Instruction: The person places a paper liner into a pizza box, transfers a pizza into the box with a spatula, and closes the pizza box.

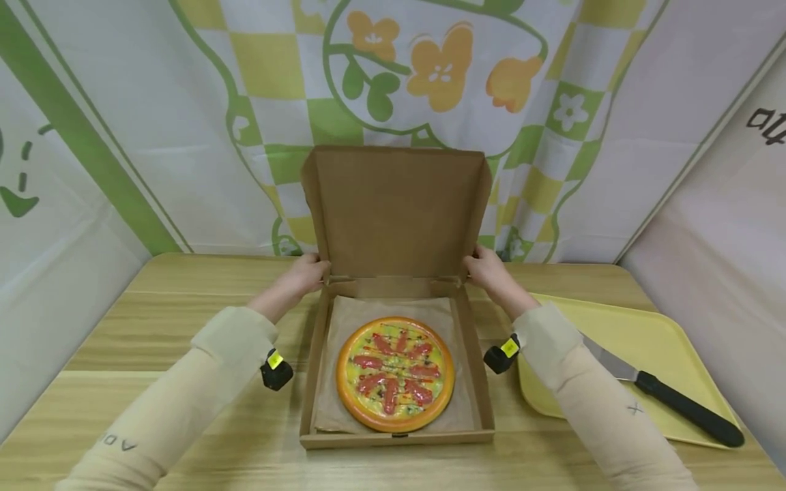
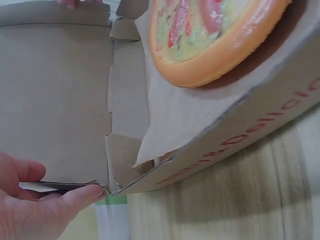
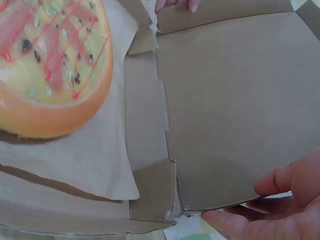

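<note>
A brown cardboard pizza box (image 1: 398, 441) stands open on the table, its lid (image 1: 399, 211) raised at the back. Inside, a round pizza (image 1: 396, 375) with a shiny orange crust and red toppings lies on brown paper (image 1: 393, 307). My left hand (image 1: 309, 271) pinches the lid's left side flap close to the hinge, thumb and fingers on either side of the cardboard in the left wrist view. At the opposite side flap, my right hand (image 1: 489, 271) pinches the lid the same way, low near the hinge corner (image 3: 172, 212).
On the right a yellow tray (image 1: 651, 327) holds a spatula (image 1: 681, 406) with a black handle and metal blade, partly behind the right sleeve. A patterned curtain (image 1: 270, 82) hangs just behind the wooden table (image 1: 202, 286), and white cloth walls flank it.
</note>
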`<state>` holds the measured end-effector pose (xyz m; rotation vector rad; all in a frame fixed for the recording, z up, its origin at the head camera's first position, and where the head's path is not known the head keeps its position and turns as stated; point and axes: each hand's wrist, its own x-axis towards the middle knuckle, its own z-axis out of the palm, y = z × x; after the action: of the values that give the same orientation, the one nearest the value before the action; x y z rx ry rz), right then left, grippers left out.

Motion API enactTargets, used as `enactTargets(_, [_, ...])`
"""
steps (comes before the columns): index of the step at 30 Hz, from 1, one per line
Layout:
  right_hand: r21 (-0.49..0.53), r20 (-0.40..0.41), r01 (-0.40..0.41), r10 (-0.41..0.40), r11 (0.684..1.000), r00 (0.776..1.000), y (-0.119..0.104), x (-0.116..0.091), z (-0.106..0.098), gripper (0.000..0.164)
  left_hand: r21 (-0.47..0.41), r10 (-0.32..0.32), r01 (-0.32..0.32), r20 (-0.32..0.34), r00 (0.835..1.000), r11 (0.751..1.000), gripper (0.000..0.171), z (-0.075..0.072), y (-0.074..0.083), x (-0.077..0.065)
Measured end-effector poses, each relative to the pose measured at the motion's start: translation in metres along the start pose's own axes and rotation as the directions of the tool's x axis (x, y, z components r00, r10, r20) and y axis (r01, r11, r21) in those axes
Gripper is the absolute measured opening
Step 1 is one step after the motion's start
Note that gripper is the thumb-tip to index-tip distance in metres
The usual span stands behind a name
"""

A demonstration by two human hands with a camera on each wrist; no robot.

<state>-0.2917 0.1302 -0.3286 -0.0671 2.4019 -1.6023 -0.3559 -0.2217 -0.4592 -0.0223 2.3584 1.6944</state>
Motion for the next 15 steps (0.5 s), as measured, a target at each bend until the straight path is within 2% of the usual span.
enactTargets(2, [0.034,0.004,-0.005,0.005,0.999,1.000,0.001,-0.002,0.000,0.052,0.035,0.020,-0.020,-0.001,1.000,0.999,0.070,0.000,-0.011,0.009])
enactTargets(4, [0.061,0.002,-0.002,0.001,0.998,1.000,0.009,0.002,-0.001,0.050,0.023,0.028,-0.028,0.026,0.999,0.999,0.069,-0.001,-0.017,0.013])
enactTargets(6, [0.084,-0.020,0.052,-0.051,0.995,0.999,0.032,0.020,-0.005,0.043,0.012,0.082,-0.083,0.033,0.996,0.997,0.067,-0.001,-0.023,0.015])
enactTargets(8, [0.092,-0.045,0.087,-0.083,0.992,0.995,0.061,0.045,-0.010,0.034,-0.019,0.098,-0.098,0.036,0.995,0.995,0.060,0.002,-0.016,0.004])
enactTargets(10, [0.063,-0.065,0.074,-0.070,0.995,0.995,0.059,0.042,-0.009,0.031,-0.032,0.111,-0.110,0.022,0.994,0.993,0.054,0.005,-0.004,-0.010])
enactTargets(11, [0.054,-0.067,0.083,-0.079,0.995,0.995,0.058,0.037,-0.007,0.026,-0.026,0.113,-0.113,0.015,0.993,0.993,0.052,0.007,-0.001,-0.014])
enactTargets(13, [0.032,-0.080,0.082,-0.079,0.996,0.994,0.066,0.043,-0.008,0.024,-0.042,0.129,-0.129,0.014,0.991,0.991,0.047,0.006,-0.001,-0.018])
enactTargets(14, [0.022,-0.094,0.081,-0.079,0.996,0.992,0.065,0.041,-0.006,0.026,-0.054,0.129,-0.127,0.028,0.991,0.990,0.047,0.007,0.005,-0.026])
enactTargets(15, [0.020,-0.080,0.093,-0.091,0.995,0.993,0.056,0.028,-0.004,0.026,-0.049,0.138,-0.136,0.037,0.990,0.990,0.048,0.007,0.010,-0.032])
